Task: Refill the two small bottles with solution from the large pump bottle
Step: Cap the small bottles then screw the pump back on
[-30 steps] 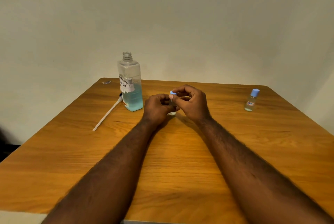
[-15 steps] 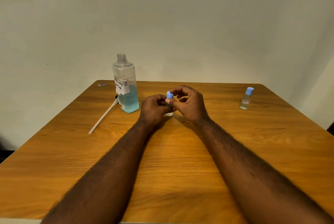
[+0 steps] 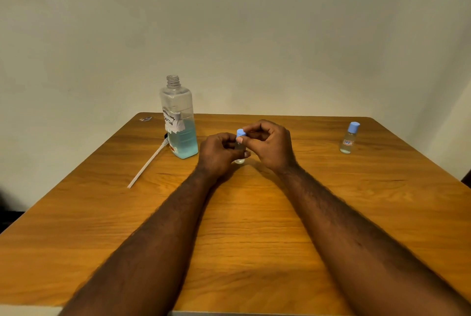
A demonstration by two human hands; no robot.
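Middle of the frame: gripping a small bottle (image 3: pixel 239 150) upright with the left hand (image 3: pixel 219 155), fingers (image 3: pixel 229 141) curled round its clear body. Pinching its blue cap (image 3: pixel 241 133) with the right hand (image 3: pixel 270 145), thumb and forefinger closed on the cap, remaining fingers loosely curled. Contents mostly hidden by the grip, so no telling the level. Base at or just above the table (image 3: pixel 254 226), cannot tell which.

Left of the hands, standing upright: the large pump bottle (image 3: pixel 178 122), threaded neck open, filled with blue solution to roughly the lower half. On its front, a torn white label (image 3: pixel 173 122) with handwriting, apparently "Solution", not fully legible. Just beside its base, lying flat: the pump (image 3: pixel 147 165), long white tube pointing toward the lower left.

Right of the frame, well apart from the hands: a second small bottle (image 3: pixel 349 138), upright, capped in blue, with pale liquid low inside and a small red-and-blue label too small to read.

At the table's far left corner, a small sticker (image 3: pixel 145 119), unreadable. Wood top in view between the forearms down to the near edge, and from the right hand across to the second bottle near the right edge. Plain wall (image 3: pixel 254 35) behind the far edge.
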